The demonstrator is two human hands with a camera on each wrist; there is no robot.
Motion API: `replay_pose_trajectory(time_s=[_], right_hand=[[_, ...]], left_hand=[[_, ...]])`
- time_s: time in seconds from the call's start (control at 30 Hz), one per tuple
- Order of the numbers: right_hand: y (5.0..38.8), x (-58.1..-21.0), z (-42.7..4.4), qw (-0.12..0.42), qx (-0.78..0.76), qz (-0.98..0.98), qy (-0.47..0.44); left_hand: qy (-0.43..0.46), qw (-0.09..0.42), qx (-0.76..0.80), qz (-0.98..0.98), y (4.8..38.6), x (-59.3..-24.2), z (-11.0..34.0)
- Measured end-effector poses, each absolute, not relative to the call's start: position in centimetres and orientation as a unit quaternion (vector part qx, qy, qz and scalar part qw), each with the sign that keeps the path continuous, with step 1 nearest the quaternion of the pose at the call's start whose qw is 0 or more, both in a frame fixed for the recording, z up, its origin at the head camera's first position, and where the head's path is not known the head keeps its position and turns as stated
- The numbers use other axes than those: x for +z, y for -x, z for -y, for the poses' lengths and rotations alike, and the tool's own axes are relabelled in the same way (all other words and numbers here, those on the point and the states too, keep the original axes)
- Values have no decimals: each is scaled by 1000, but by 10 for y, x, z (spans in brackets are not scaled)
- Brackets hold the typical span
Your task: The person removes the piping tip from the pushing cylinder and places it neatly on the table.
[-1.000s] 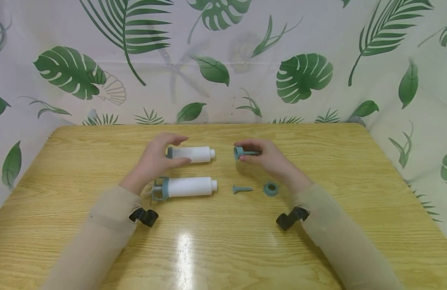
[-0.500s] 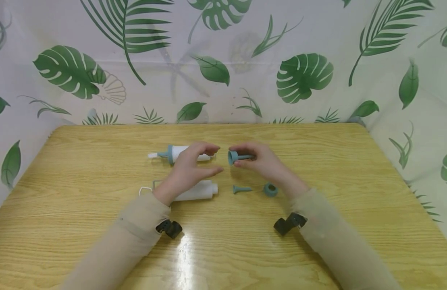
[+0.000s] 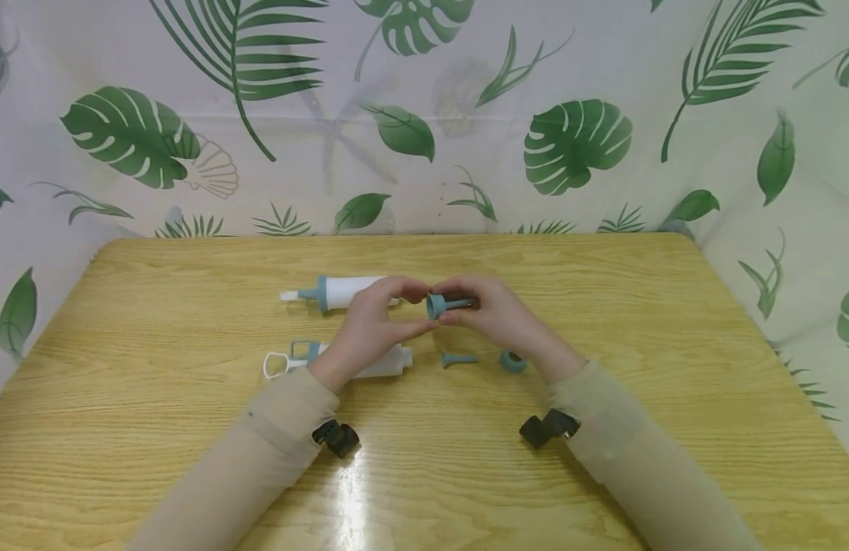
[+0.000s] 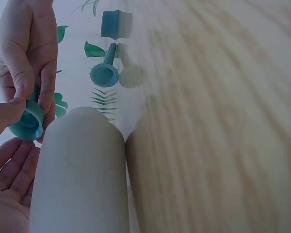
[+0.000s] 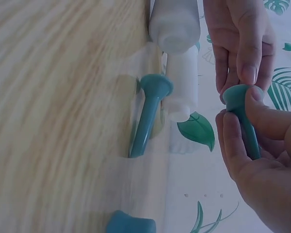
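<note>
My right hand (image 3: 496, 310) pinches a teal funnel-shaped nozzle (image 3: 435, 307) around its narrow stem, with the wide mouth facing left. From the left, my left hand (image 3: 376, 314) meets it, thumb and fingertips at the rim of that nozzle (image 4: 28, 125). Both hands are raised above the table. Behind the left hand lies a white syringe-like tube (image 3: 341, 292) with a teal collar and a pale tip, partly covered by that hand. Nearer me is a second white tube (image 3: 390, 363) with a white loop handle (image 3: 275, 366), crossed by the left wrist.
On the wooden table (image 3: 465, 459), a smaller teal nozzle (image 3: 458, 359) lies below the hands. A teal ring (image 3: 513, 361) sits right of it, near the right wrist. A leaf-patterned cloth (image 3: 465, 153) hangs behind the table's far edge.
My left hand has moved right from around the far tube to the held nozzle and now touches its rim. The right hand has shifted slightly left with the nozzle.
</note>
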State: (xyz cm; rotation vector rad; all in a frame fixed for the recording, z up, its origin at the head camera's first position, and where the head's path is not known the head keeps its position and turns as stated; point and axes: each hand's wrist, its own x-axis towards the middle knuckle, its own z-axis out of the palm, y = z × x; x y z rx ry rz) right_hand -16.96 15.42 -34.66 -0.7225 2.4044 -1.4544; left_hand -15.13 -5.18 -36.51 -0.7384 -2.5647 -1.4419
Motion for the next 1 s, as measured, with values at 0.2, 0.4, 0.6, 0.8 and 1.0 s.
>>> replay_pose_trajectory(time_s=[0.2,0.4,0.6,0.8,1.0], right_hand=[[167,-345,-152,128,-503,-823,232],[168,-345,-152,131,-512,-819,226],[166,-344,-157,133,-508,-822,220],[166,-344,-167,124,-496,-834,207],[168,-344,-176,105,-470,-853,202]], left_hand=[[241,52,-485,839,152,-365,51],[230,37,-515,825,155,-368,52],[232,34,-530,815,157,-372,54],[232,27,-539,809,158,-373,56],[230,26,-541,808,159,-372,57]])
